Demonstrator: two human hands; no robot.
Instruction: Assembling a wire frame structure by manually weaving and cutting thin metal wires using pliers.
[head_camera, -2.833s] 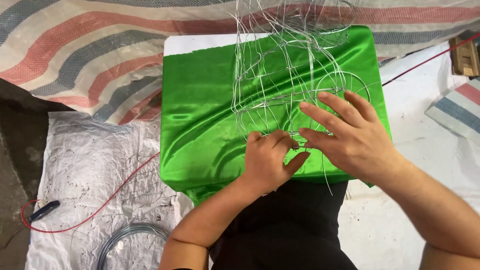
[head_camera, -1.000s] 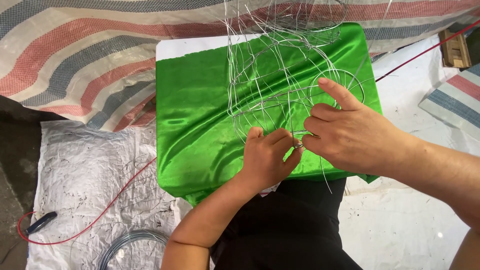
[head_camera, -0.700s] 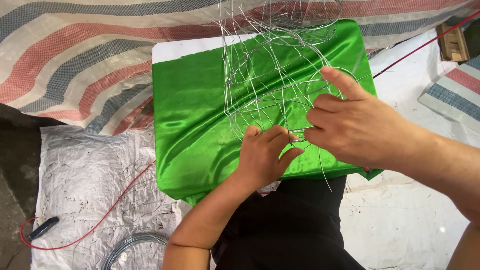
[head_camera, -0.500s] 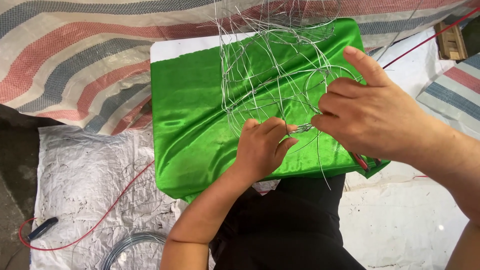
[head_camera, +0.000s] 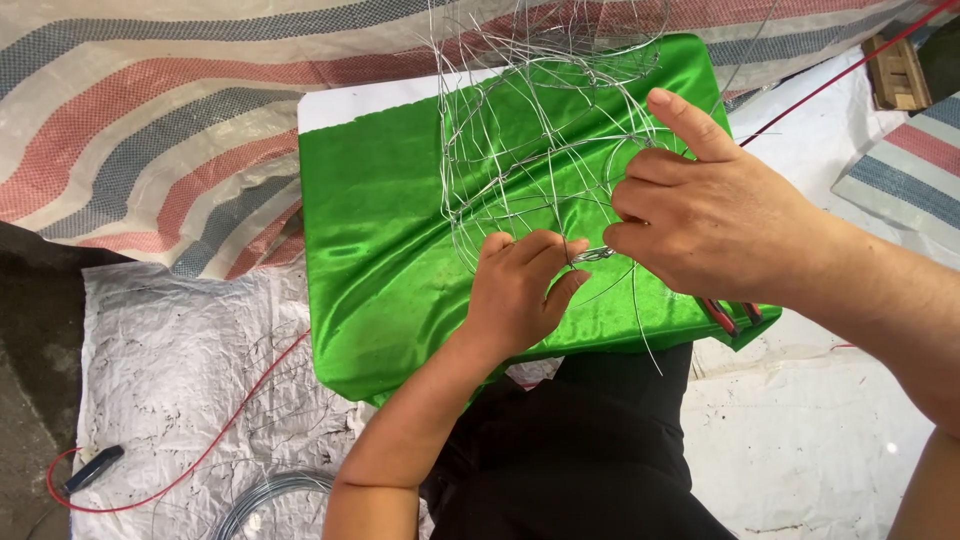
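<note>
A tangled frame of thin silver wire (head_camera: 540, 130) rests on a shiny green cloth (head_camera: 390, 250) that covers a low flat surface. My left hand (head_camera: 520, 290) pinches the wire at the near edge of the frame, fingers curled around a joint. Right beside it, my right hand (head_camera: 700, 215) grips the same joint (head_camera: 592, 256) between thumb and fingers, index finger raised. Red-handled pliers (head_camera: 725, 315) lie on the cloth under my right wrist, partly hidden.
A striped tarp (head_camera: 150, 130) lies to the left and behind. White woven sacking (head_camera: 180, 380) covers the ground, with a red cable (head_camera: 200, 460), a small dark tool (head_camera: 95, 467) and a coil of wire (head_camera: 270, 495) at lower left. A wooden piece (head_camera: 898, 72) sits at top right.
Both hands stay at the same wire joint. My right hand has curled from spread fingers into a closed grip and turned slightly. The view has shifted a little.
</note>
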